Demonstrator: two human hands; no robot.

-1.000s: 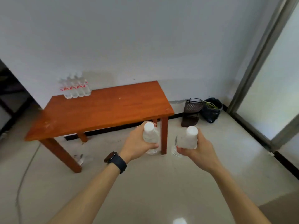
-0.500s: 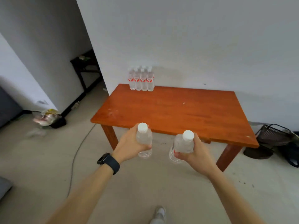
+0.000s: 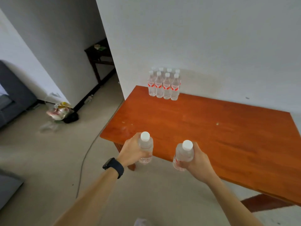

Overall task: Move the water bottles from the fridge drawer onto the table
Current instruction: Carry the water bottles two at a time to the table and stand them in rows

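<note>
1. One water bottle (image 3: 146, 149) was gripped upright by the left hand (image 3: 132, 152), held in the air at the near edge of the table (image 3: 211, 128).
2. A second bottle (image 3: 184, 154) was gripped by the right hand (image 3: 198, 160), its base partly covered by curled fingers.
3. The grouped bottles (image 3: 164, 85) were stood at the far corner, the rear ones half hidden.

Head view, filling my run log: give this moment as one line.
left hand: holds left bottle; right hand: holds right bottle; table: bottle group at back; neither set down

I get soft, even light; a faint shadow falls on the wall (image 3: 192, 79) past the tabletop's (image 3: 211, 137) far left corner; the frame edges bend and blur slightly.
</note>
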